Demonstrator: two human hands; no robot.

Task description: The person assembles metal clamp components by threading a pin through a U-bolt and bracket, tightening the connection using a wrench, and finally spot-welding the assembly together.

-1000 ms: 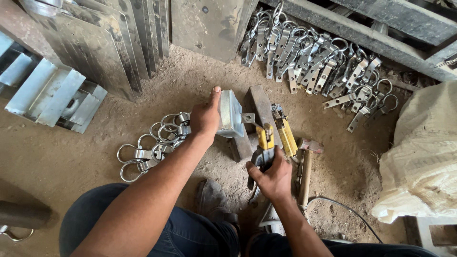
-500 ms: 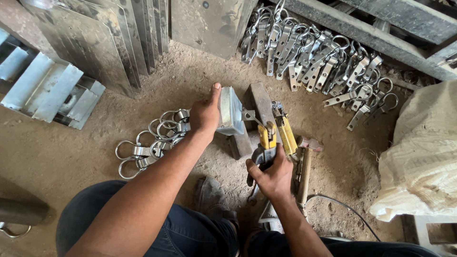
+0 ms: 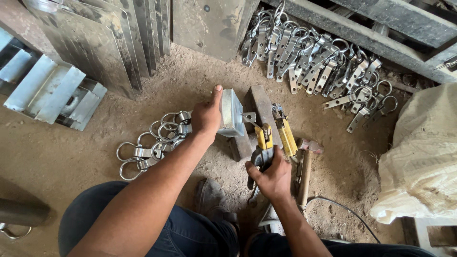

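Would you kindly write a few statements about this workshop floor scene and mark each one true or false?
1. The left hand grips a small metal box. True.
2. The right hand is empty. False: it holds a yellow-handled tool.
3. A pile of ring clasps lies on the dirt left of the box. True.
4. The white sack sits on the left side. False: it is on the right.
5. A hammer lies beside the right hand. True.
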